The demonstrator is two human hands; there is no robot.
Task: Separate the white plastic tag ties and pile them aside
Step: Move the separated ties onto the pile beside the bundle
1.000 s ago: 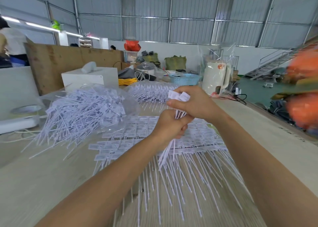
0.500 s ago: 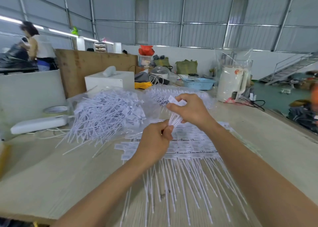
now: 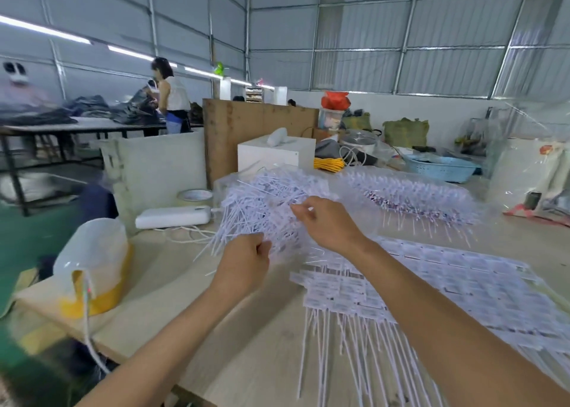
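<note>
The pale wooden bench [image 3: 256, 354] carries, at four o'clock, a flat sheet of joined white plastic tag ties [image 3: 431, 286], and at twelve o'clock a loose heap of separated white ties [image 3: 262, 203]. The right hand [image 3: 327, 224] hovers at the heap's edge, fingers relaxed, holding nothing visible. The left hand [image 3: 243, 264], at eleven o'clock of the sheet, is curled; what it grips cannot be told.

Both bare hands hover over a loose heap of separated white plastic tag ties [image 3: 262, 203] on the pale wooden table [image 3: 172, 286]. The left hand [image 3: 243, 264] is curled into a loose fist at the heap's near edge; whether it holds any ties cannot be told. The right hand [image 3: 327, 221] reaches over the heap, fingers bent. A flat sheet of joined white tag ties [image 3: 431, 286] lies just to the right.
</note>
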